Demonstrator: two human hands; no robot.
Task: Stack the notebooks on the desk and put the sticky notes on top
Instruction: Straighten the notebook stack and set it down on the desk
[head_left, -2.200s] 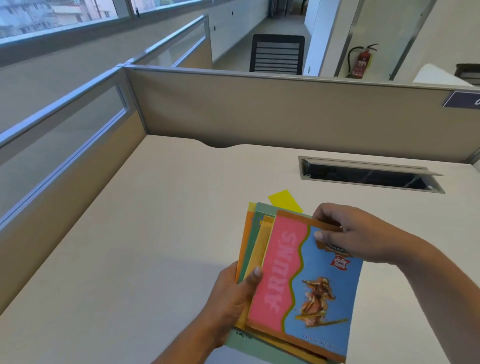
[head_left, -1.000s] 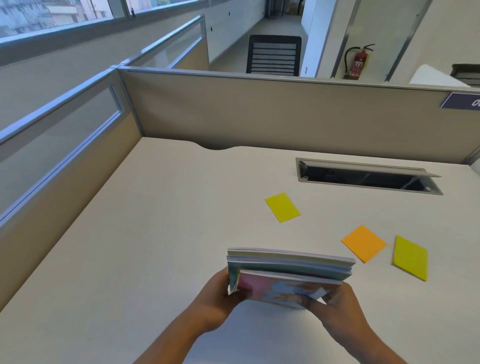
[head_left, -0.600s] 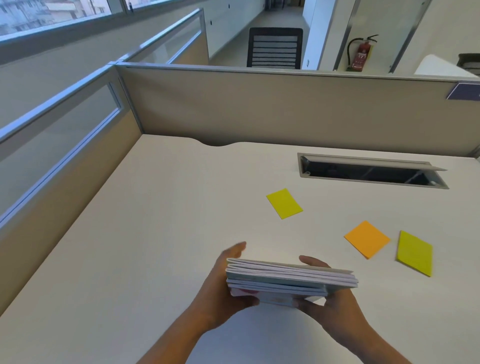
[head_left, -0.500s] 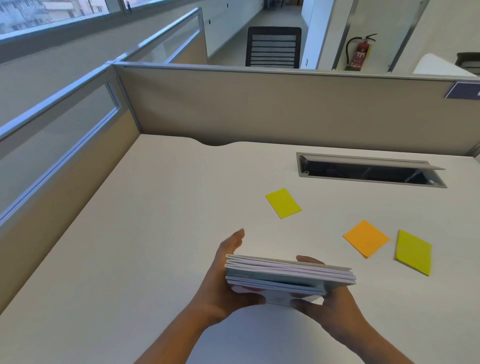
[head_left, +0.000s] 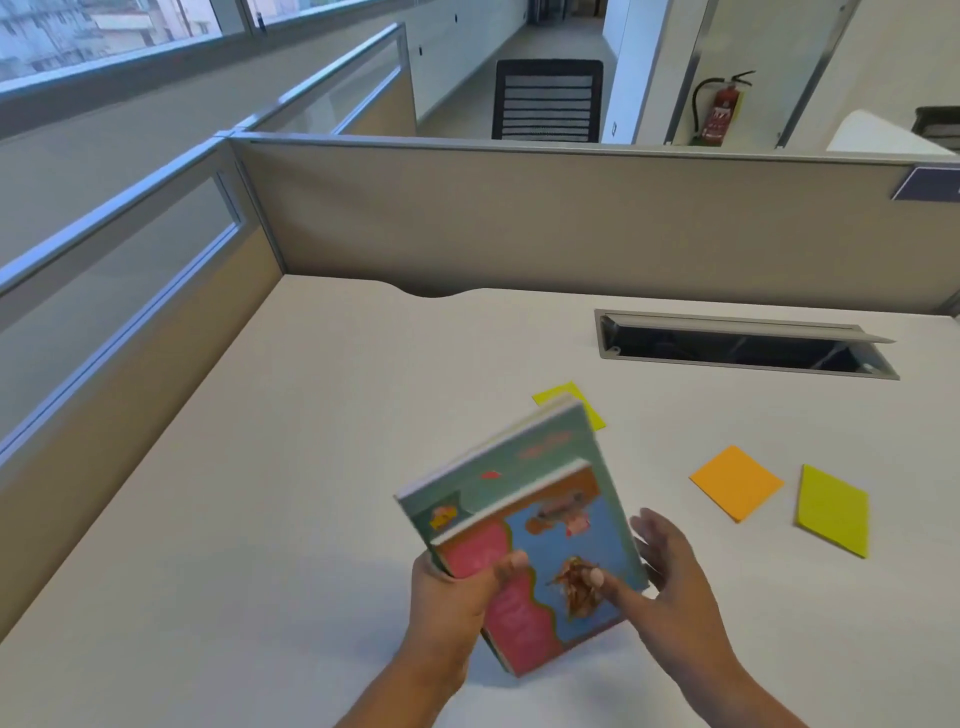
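Gathered notebooks held tilted above the worktop (head_left: 322, 467), sticky notes not yet collected.

The notebooks (head_left: 524, 525) sit clamped in the left hand (head_left: 457, 597) at their lower left edge; the right hand (head_left: 670, 571) is spread open, one fingertip touching the cover. Judged step: squaring the pile. Next, lay it flat, then gather the orange note (head_left: 735, 482), the right-hand yellow note (head_left: 832, 509) and the half-hidden yellow note (head_left: 558, 392).

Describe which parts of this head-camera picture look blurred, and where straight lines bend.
Head view: the stack of colourful paper notebooks and the right hand are motion-smeared; the flat orange sticky note stays sharp; the grey partition rail bows from wide-angle distortion.
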